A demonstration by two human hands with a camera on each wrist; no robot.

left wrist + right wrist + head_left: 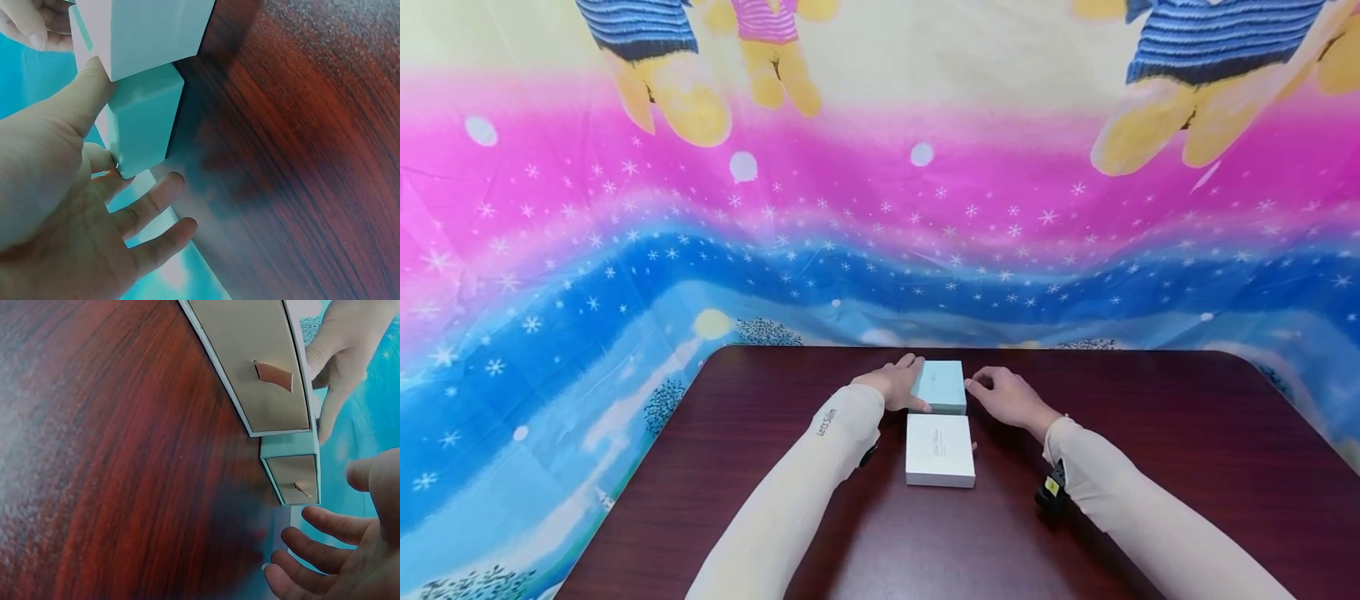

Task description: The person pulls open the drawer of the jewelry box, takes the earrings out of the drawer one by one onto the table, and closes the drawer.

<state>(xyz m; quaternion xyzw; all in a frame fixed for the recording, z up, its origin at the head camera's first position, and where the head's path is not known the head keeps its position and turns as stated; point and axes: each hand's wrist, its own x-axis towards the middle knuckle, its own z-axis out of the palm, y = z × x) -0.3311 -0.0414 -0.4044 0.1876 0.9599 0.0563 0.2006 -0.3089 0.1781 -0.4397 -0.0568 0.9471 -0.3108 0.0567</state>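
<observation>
Two small drawer boxes stand one behind the other on the table. The farther mint-green box [942, 383] has my left hand [895, 382] at its left side. In the left wrist view, that hand's thumb [94, 87] lies at the near end and bent fingers hold the far corner. Nearer to me is a white box [938, 448] with small print on its lid. Loosely bent and holding nothing, my right hand [1009, 398] is just right of the mint-green box. In the right wrist view, a ribbon pull tab [303, 489] sticks out of its tan drawer front.
The white box's tan drawer front carries a wider brown pull tab [274, 376]. Both boxes rest on a dark red-brown wood-grain table [760, 392] with rounded far corners. Behind it hangs a bright printed cloth [880, 208] with bears and snowflakes.
</observation>
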